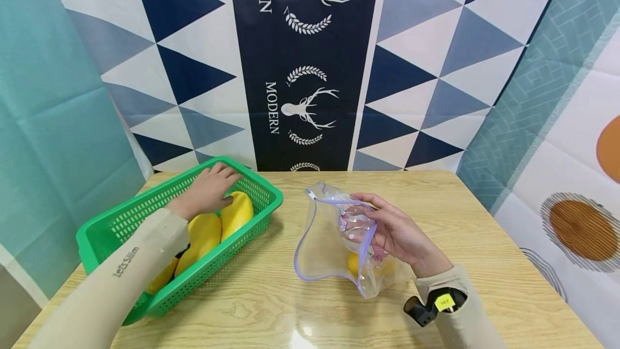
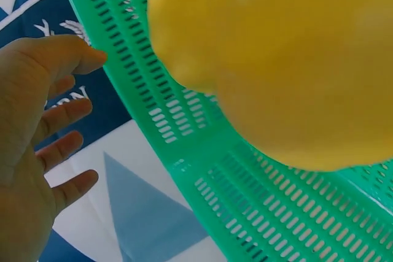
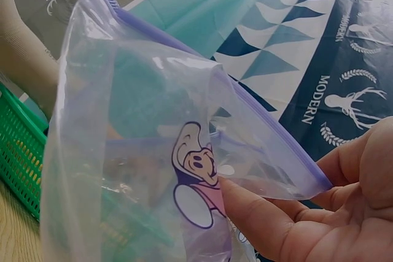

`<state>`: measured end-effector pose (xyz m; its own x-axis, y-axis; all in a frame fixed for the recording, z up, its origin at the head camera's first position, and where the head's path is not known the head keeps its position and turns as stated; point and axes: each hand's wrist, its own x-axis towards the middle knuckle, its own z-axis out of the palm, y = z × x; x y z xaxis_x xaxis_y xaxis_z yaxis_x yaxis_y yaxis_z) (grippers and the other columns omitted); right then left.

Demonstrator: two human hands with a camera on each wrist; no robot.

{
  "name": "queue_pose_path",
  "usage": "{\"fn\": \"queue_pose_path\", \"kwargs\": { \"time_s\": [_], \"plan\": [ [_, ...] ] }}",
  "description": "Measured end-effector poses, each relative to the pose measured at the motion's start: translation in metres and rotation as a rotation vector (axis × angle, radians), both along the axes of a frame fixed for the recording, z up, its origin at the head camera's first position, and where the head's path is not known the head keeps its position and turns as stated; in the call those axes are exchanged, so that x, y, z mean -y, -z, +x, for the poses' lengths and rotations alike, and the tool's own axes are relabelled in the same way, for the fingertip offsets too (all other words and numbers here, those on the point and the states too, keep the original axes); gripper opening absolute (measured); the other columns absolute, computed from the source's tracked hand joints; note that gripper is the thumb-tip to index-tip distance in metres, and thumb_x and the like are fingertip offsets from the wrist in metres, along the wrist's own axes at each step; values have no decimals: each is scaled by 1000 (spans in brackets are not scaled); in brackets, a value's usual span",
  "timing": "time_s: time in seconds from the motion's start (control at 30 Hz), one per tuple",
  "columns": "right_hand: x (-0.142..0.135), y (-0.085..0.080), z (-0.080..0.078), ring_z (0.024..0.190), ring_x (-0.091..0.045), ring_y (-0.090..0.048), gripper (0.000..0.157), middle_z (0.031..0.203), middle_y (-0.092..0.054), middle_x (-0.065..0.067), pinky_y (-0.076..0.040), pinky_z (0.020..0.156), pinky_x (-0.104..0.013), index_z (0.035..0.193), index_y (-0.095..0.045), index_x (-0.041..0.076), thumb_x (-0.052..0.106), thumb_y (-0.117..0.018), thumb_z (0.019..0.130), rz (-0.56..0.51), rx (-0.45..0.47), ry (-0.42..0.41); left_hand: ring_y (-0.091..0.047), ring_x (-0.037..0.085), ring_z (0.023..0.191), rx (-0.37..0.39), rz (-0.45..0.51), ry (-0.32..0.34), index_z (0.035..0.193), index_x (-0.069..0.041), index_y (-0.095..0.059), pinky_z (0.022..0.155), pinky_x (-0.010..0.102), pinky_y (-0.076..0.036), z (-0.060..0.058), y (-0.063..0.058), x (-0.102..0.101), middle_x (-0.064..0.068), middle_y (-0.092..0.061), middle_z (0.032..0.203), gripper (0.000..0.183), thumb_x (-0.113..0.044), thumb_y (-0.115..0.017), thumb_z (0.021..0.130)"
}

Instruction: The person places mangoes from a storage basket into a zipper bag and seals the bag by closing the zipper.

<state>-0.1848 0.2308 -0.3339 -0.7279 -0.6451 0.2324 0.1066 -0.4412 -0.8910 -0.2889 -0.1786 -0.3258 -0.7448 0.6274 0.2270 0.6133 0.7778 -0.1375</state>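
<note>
Head view: clear plastic zip bag w/ purple rim & cartoon print (image 1: 329,246) on pale wood-grain worktop (image 1: 271,295), R of ctr, mouth open; yellow rounded obj. (image 1: 354,264) inside. R hand (image 1: 394,230) pinches bag's rim. Along worktop's L edge: green perforated plastic basket (image 1: 220,255) w/ yellow rounded fruit-like objs. (image 1: 237,214). L hand (image 1: 205,190) over basket's far end, fingers extended, relaxed; contact unclear.

Head pic bright w/ glare on tbl (image 1: 271,295).
</note>
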Motion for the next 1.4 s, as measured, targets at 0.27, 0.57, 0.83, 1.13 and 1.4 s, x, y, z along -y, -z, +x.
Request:
{"fn": "queue_pose_path", "kwargs": {
  "time_s": [0.27,0.57,0.83,1.13,1.4],
  "plan": [
    [0,0,0,109,-29,-67,42,127,-54,-14,-52,91,-44,138,-48,12,-1,-23,107,0,-2,2,-49,39,118,8,-113,53,130,-1,-61,95,56,-43,-8,9,7,19,-59,127,52,-10,-80,83],
    [-2,0,-1,107,-29,-67,41,129,-53,-14,-52,91,-42,139,-47,12,0,-23,107,2,-8,-9,-50,38,115,-17,-167,102,127,-7,-64,93,57,-44,-16,20,10,18,-60,123,52,13,-68,79],
    [-1,0,-1,108,-27,-66,42,127,-54,-14,-52,91,-43,139,-47,12,-1,-23,107,9,-11,2,-50,37,116,61,-208,142,133,-15,-62,94,58,-44,-20,24,8,17,-58,125,63,22,-61,81],
    [0,1,0,109,-27,-66,43,127,-54,-13,-52,92,-42,138,-48,13,-1,-21,107,17,-11,2,-49,37,117,120,-206,143,135,-17,-60,95,54,-45,-27,30,9,16,-57,128,64,22,-57,84],
    [0,1,0,109,-27,-66,44,127,-54,-13,-52,92,-43,138,-48,13,-1,-21,107,20,-16,1,-47,39,120,174,-156,114,136,-16,-60,102,64,-38,-31,32,16,16,-57,132,68,21,-60,79]
  ]
}}
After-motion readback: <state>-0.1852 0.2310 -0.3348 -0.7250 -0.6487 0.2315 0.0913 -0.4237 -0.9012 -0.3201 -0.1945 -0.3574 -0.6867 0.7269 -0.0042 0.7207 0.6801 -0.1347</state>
